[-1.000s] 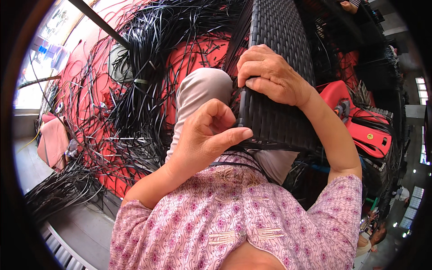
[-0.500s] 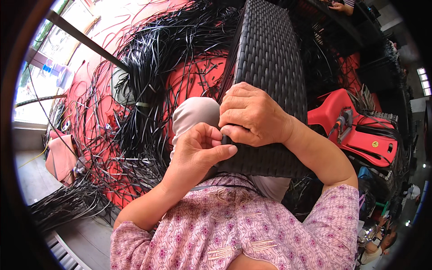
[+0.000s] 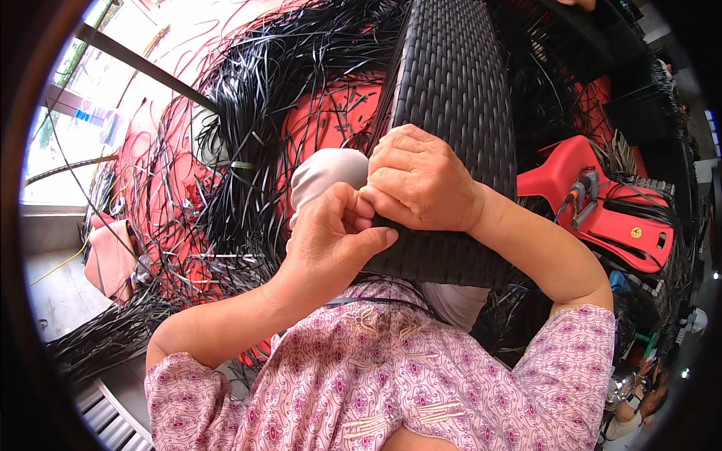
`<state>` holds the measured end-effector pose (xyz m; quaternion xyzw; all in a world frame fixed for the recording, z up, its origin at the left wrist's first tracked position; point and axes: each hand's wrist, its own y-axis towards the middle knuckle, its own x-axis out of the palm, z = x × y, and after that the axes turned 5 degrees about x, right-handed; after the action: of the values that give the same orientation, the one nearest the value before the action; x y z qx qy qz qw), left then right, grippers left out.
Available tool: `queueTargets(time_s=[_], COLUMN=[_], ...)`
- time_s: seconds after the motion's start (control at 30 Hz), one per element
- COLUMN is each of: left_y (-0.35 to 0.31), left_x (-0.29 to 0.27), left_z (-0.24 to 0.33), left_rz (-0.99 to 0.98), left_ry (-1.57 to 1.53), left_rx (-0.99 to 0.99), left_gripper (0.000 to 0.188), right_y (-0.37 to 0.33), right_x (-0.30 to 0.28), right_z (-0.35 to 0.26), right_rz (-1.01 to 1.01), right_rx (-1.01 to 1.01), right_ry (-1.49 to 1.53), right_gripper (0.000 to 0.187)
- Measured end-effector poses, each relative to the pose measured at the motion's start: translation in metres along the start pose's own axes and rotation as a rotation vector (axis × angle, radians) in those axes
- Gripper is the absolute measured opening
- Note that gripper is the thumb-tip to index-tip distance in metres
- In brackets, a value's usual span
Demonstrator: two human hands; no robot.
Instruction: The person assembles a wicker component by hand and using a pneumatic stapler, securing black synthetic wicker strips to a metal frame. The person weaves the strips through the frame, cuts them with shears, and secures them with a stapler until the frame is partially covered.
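A black woven wicker panel (image 3: 455, 83) lies across my lap and stretches away from me. My right hand (image 3: 423, 179) is closed in a fist over its left edge, near the close corner. Whatever is inside those fingers is hidden. My left hand (image 3: 325, 237) meets it from the left, its thumb laid on the panel's corner and its fingers curled at the edge. The fingertips of both hands touch.
Long loose black strips (image 3: 252, 143) cover much of the red floor sheet (image 3: 331, 120) on the left. To the right stands a red plastic seat (image 3: 575, 177) with an orange-and-black handled tool (image 3: 577, 194) on it. A pink cloth (image 3: 109, 259) hangs at far left.
My left forearm has swung outward to the left, and the left hand has risen slightly. The right hand has shifted a little farther up the edge, still closed.
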<state>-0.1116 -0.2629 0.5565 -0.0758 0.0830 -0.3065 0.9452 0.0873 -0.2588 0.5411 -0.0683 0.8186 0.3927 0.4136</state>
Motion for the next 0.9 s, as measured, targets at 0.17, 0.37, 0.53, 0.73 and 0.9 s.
queueTargets(time_s=[0.17,0.37,0.53,0.73,0.9], left_y=[-0.005,-0.004,-0.003,0.015,0.044], left_x=[0.018,0.021,0.012,-0.004,0.003], left_z=[0.006,-0.012,-0.015,-0.021,-0.012], left_rz=[-0.015,-0.016,-0.044,-0.215,-0.052], left_ry=[0.100,-0.142,-0.253,-0.502,-0.346], left_rx=[0.127,0.096,0.025,-0.138,0.023], left_gripper=[0.029,0.029,0.029,0.030,0.045], right_y=[-0.010,-0.005,0.018,0.019,0.011], right_x=[-0.010,-0.027,-0.032,-0.013,-0.007], right_z=[-0.005,0.011,0.065,0.070,0.078], right_rz=[0.065,-0.034,-0.181,-0.171,-0.055], right_rx=[0.009,0.132,0.230,0.152,0.138], right_ry=[-0.055,0.030,0.081,-0.059,-0.028], right_gripper=[0.017,0.011,0.018,0.024,0.028])
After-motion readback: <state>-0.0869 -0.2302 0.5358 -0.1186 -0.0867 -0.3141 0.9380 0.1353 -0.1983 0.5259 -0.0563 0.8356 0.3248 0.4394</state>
